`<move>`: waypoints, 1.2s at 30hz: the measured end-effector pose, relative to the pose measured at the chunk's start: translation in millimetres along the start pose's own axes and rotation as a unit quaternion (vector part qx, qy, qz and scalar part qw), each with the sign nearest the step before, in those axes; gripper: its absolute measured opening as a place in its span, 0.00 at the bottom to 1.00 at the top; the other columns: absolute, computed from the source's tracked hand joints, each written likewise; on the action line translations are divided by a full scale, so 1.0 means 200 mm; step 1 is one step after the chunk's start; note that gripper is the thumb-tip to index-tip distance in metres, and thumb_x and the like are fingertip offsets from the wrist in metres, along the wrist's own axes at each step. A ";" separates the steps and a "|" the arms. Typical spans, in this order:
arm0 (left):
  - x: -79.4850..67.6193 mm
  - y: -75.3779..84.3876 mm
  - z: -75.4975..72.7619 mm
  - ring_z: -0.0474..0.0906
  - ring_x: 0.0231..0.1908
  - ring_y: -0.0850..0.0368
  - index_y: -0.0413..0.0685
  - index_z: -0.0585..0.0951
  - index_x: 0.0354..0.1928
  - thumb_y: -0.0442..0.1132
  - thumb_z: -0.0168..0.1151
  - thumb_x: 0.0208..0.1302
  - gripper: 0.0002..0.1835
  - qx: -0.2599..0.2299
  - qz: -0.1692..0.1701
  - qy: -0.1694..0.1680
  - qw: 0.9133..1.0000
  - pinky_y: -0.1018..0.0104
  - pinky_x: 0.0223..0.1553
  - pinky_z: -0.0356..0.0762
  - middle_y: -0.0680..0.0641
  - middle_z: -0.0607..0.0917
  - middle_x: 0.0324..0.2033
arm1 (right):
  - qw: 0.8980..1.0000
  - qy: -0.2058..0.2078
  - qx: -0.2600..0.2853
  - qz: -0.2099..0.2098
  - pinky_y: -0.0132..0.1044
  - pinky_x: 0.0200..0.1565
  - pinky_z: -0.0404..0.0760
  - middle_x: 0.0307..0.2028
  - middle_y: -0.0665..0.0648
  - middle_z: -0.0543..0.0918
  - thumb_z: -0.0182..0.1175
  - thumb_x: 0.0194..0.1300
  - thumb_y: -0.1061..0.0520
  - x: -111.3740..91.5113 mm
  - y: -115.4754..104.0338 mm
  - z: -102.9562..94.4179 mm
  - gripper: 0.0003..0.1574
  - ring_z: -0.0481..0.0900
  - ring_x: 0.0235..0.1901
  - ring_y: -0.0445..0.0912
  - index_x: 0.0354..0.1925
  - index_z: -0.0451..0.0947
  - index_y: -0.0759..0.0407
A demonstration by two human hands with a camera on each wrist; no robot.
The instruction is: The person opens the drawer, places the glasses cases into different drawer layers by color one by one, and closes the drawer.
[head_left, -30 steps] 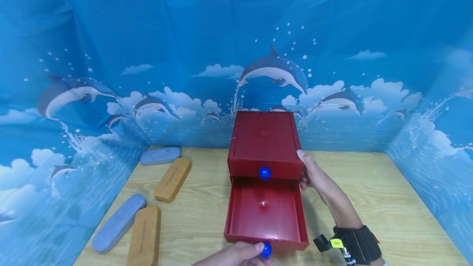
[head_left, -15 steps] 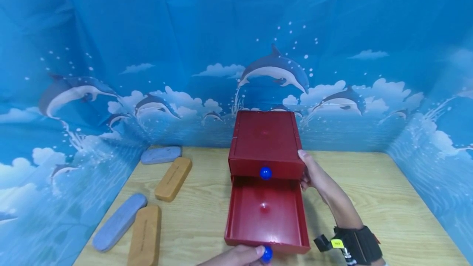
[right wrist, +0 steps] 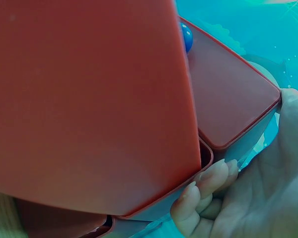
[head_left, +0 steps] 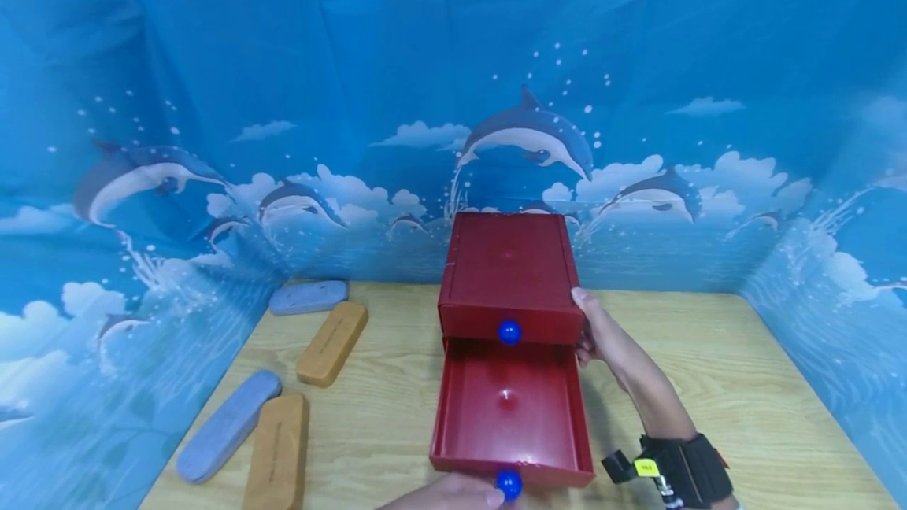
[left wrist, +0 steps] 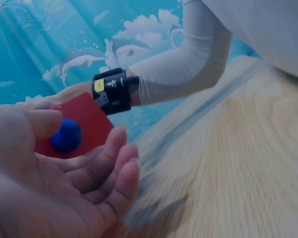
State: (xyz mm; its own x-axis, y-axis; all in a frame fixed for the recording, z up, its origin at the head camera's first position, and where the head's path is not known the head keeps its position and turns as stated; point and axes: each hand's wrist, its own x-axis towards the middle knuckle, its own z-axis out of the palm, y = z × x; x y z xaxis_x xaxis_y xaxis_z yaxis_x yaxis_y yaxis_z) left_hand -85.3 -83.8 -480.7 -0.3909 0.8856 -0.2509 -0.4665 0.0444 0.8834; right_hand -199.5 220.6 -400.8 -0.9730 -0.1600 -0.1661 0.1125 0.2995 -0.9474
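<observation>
A red two-drawer box (head_left: 506, 266) stands at the back of the table, each drawer with a round blue knob. Its lower drawer (head_left: 506, 423) is pulled far out and holds nothing; the upper one is closed. My left hand (head_left: 449, 494) is at the lower blue knob (head_left: 509, 485), thumb beside it. In the left wrist view, that hand's fingers are loosely spread below the knob, not wrapped round it. With my right hand (head_left: 602, 333) I grip the box's right side, thumb at the top front corner and fingers bent against the side in the right wrist view.
On the left of the wooden table (head_left: 383, 408) lie two tan oblong cases (head_left: 333, 345) with small dark lettering and two blue-grey oblong cases (head_left: 230, 425). A blue dolphin-print curtain (head_left: 368, 101) hangs close behind the box and along both sides.
The lower drawer came out slightly toward me between the first two frames. Since then my left thumb has slipped off the front of its knob to the left. The right hand stays put.
</observation>
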 end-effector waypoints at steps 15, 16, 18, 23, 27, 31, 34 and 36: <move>-0.08 -0.11 -0.23 0.83 0.45 0.74 0.41 0.84 0.56 0.39 0.64 0.71 0.15 0.316 0.009 0.091 0.944 0.76 0.50 0.80 0.48 0.91 0.47 | 1.000 -0.001 0.005 -0.010 0.38 0.28 0.75 0.18 0.52 0.66 0.26 0.80 0.28 0.00 0.00 0.01 0.41 0.66 0.18 0.43 0.33 0.66 0.58; -0.08 -0.13 -0.26 0.83 0.44 0.74 0.42 0.84 0.56 0.40 0.65 0.71 0.16 0.348 0.007 0.095 0.933 0.76 0.49 0.80 0.50 0.91 0.46 | 1.000 -0.001 0.005 -0.010 0.37 0.28 0.74 0.18 0.52 0.66 0.26 0.80 0.28 0.00 0.00 0.01 0.41 0.66 0.18 0.43 0.33 0.66 0.58; -0.08 -0.16 -0.30 0.83 0.42 0.75 0.45 0.85 0.55 0.43 0.66 0.71 0.15 0.409 0.004 0.116 0.905 0.75 0.46 0.81 0.54 0.92 0.43 | 1.000 -0.001 0.007 -0.010 0.37 0.28 0.74 0.18 0.52 0.66 0.26 0.80 0.28 0.00 0.00 0.01 0.41 0.66 0.18 0.43 0.34 0.66 0.59; -0.13 -0.13 -0.30 0.82 0.39 0.74 0.50 0.86 0.54 0.54 0.60 0.75 0.19 0.441 -0.036 0.166 0.881 0.71 0.42 0.83 0.59 0.90 0.40 | 1.000 0.005 0.006 -0.005 0.37 0.28 0.74 0.17 0.52 0.67 0.26 0.80 0.28 0.00 0.00 0.00 0.43 0.66 0.18 0.43 0.37 0.69 0.61; -0.19 -0.02 -0.24 0.84 0.41 0.67 0.49 0.85 0.55 0.54 0.60 0.74 0.19 0.409 -0.082 0.195 0.888 0.64 0.44 0.84 0.56 0.90 0.41 | 1.000 0.002 0.005 -0.004 0.37 0.28 0.74 0.17 0.52 0.67 0.26 0.80 0.28 0.00 0.00 0.00 0.43 0.66 0.18 0.43 0.37 0.69 0.61; -0.23 0.06 -0.23 0.84 0.41 0.60 0.49 0.85 0.54 0.56 0.60 0.74 0.20 0.399 -0.129 0.234 0.877 0.57 0.43 0.84 0.55 0.88 0.39 | 1.000 -0.004 0.001 -0.009 0.38 0.28 0.74 0.17 0.52 0.67 0.25 0.80 0.28 0.00 0.00 0.00 0.43 0.66 0.18 0.43 0.34 0.68 0.59; -0.26 0.08 -0.24 0.84 0.42 0.53 0.48 0.85 0.53 0.59 0.60 0.73 0.23 0.474 -0.127 0.264 0.831 0.52 0.44 0.84 0.51 0.88 0.41 | 1.000 -0.004 -0.001 -0.012 0.38 0.28 0.75 0.18 0.52 0.67 0.25 0.80 0.28 0.00 0.01 0.00 0.43 0.67 0.19 0.43 0.33 0.68 0.58; -0.28 0.08 -0.25 0.84 0.43 0.50 0.47 0.85 0.53 0.60 0.60 0.73 0.25 0.534 -0.114 0.286 0.787 0.49 0.44 0.84 0.49 0.88 0.41 | 1.000 -0.005 -0.003 -0.013 0.39 0.29 0.75 0.18 0.53 0.67 0.25 0.80 0.28 0.00 0.00 0.00 0.43 0.67 0.19 0.43 0.33 0.68 0.59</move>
State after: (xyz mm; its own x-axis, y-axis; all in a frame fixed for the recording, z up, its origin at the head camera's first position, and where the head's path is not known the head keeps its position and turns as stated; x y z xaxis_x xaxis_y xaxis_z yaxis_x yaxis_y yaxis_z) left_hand -111.3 -155.4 -472.4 -0.8298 0.4582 -0.3184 0.2375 0.8064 0.5416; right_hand -199.3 221.4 -401.6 -0.9737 -0.1766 -0.1442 0.0862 0.3001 -0.9500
